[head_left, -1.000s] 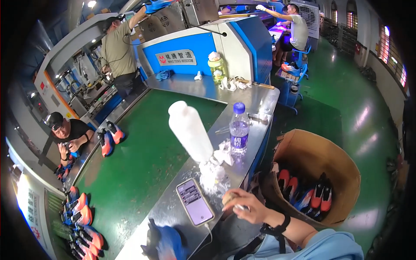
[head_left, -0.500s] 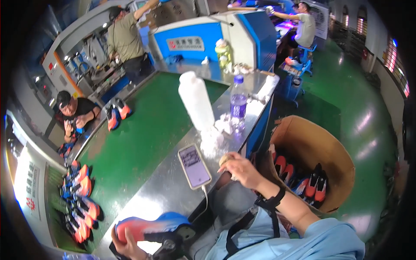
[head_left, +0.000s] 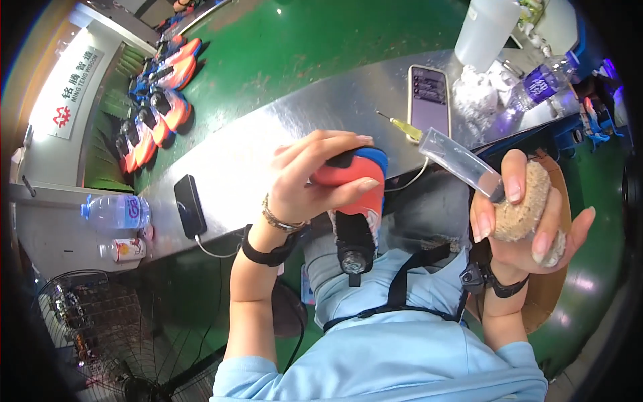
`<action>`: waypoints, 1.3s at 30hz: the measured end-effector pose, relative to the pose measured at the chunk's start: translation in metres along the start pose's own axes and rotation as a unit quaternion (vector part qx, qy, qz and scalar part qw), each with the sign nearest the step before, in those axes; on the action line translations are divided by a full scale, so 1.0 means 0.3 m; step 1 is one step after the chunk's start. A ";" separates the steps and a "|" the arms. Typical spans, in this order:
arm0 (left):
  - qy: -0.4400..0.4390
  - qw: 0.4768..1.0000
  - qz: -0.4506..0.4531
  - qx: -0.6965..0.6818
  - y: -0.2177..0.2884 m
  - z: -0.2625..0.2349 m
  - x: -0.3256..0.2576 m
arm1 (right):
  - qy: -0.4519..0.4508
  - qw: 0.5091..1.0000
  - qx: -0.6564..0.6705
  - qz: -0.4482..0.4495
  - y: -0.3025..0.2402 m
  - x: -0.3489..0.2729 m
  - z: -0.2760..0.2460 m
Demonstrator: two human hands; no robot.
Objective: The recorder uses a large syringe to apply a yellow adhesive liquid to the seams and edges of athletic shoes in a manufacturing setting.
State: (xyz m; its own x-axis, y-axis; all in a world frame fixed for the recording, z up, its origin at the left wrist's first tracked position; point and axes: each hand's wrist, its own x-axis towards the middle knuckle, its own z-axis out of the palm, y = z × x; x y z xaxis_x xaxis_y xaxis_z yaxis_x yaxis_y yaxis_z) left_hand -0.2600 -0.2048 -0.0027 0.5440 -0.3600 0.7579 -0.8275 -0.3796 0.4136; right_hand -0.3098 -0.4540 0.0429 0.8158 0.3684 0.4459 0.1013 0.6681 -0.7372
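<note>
My left hand [head_left: 305, 177] is closed around an orange, blue and black sports shoe [head_left: 365, 171] above my lap. Its fingers wrap over one end and its thumb lies across the orange upper. To the right, my right hand [head_left: 512, 256] grips a clear syringe [head_left: 461, 161] with a yellow-green needle hub. The needle points left toward the phone, and the barrel's dark inner end is by my fingers. The same hand also holds a tan fluffy pad [head_left: 519, 213] against the palm. A small pale piece, unclear in kind, shows below the pad.
A charging phone [head_left: 429, 100], crumpled white tissues [head_left: 474, 94], a white bottle [head_left: 485, 30] and a purple-labelled bottle [head_left: 539, 86] stand along the metal table edge [head_left: 261, 141]. Shoes [head_left: 157, 114] line the green surface. Left are a black phone [head_left: 190, 204], water bottle [head_left: 120, 212] and fan [head_left: 134, 342].
My view has turned down and left. The shoe in my left hand is now above my lap. My right hand has lifted off the table edge; the syringe in it now shows.
</note>
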 end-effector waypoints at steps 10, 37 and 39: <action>0.115 0.993 0.032 0.005 -0.043 -0.098 0.052 | -0.060 0.994 0.084 0.036 0.044 0.048 -0.018; 0.029 0.998 0.014 0.058 -0.118 -0.097 0.076 | 0.107 0.990 0.065 0.065 0.161 0.079 -0.018; 0.029 0.996 0.035 0.075 -0.155 -0.105 0.070 | 0.116 0.989 0.055 0.069 0.174 0.080 -0.025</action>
State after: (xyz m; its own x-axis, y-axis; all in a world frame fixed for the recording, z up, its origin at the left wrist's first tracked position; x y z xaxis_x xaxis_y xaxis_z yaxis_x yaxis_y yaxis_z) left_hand -0.2143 -0.1678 0.0099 0.4737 -0.3419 0.8116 -0.8306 -0.4798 0.2826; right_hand -0.2806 -0.4150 0.0114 0.9277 0.3103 0.2073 -0.0714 0.6928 -0.7176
